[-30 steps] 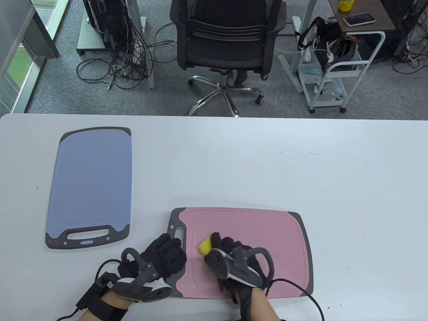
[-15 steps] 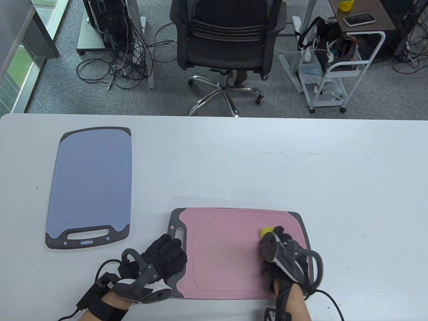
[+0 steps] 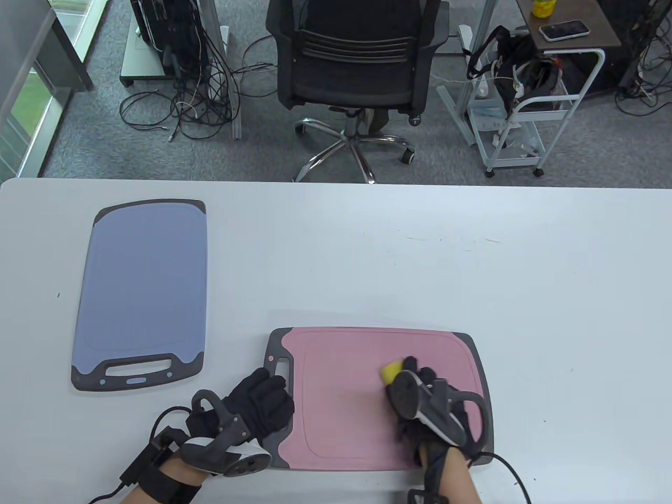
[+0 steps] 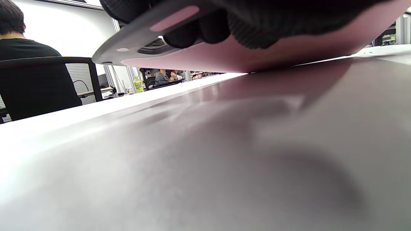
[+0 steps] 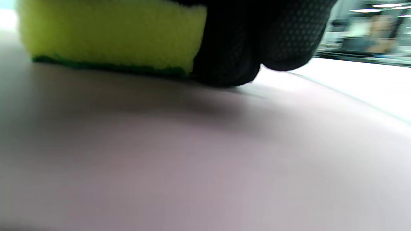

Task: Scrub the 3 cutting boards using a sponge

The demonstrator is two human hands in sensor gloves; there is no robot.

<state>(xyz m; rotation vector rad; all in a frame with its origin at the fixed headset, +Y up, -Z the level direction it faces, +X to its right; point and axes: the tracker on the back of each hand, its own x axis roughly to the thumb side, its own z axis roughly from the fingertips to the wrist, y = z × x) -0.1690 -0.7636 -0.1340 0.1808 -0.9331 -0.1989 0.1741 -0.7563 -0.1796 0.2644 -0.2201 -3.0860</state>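
Note:
A pink cutting board (image 3: 341, 378) with grey ends lies near the table's front edge. My right hand (image 3: 408, 368) grips a yellow sponge (image 3: 390, 371) and holds it down on the board's right half. In the right wrist view the sponge (image 5: 109, 32) shows its green underside flat on the pink surface, with gloved fingers (image 5: 257, 38) beside it. My left hand (image 3: 265, 391) rests on the board's grey handle end, fingers laid over it. The left wrist view shows those fingers (image 4: 244, 32) on top of the pink board (image 4: 257, 54). A blue cutting board (image 3: 142, 283) lies apart at the left.
The white table (image 3: 472, 262) stretches wide behind and to the right of the pink board. Beyond its far edge stand an office chair (image 3: 357, 58) and a white cart (image 3: 525, 105). A person in a black shirt (image 4: 29, 77) sits in the background.
My right hand swept the sponge from the pink board's left part to its right end, then back a little leftward. The left hand and both boards stayed put.

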